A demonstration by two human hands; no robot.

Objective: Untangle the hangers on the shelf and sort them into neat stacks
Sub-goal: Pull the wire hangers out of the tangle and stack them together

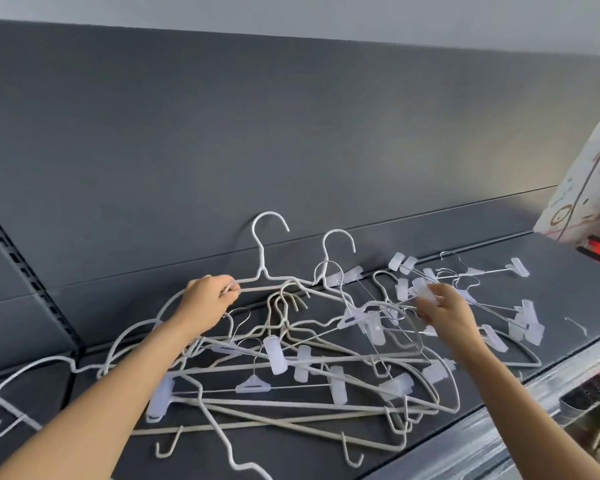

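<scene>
Hangers (291,375) lie in one tangled heap on the dark grey shelf (568,289), white coated ones laced through wire ones with clear clips. My left hand (208,299) curls round the shoulder of a white hanger (262,268), its hook up against the back panel (291,133). My right hand (444,311) pinches a clear clip (425,292) at the heap's right side. Looser clip hangers (527,323) lie just beyond, toward a patterned box (582,188).

Setting: shop, probably clothing retail. Evidence: dark grey display shelf (551,271), matching back panel (291,133), slotted upright (25,271) (bracket holes), pale front-edge strip (499,427), tangled heap of hangers (291,375), patterned box (586,188).
</scene>
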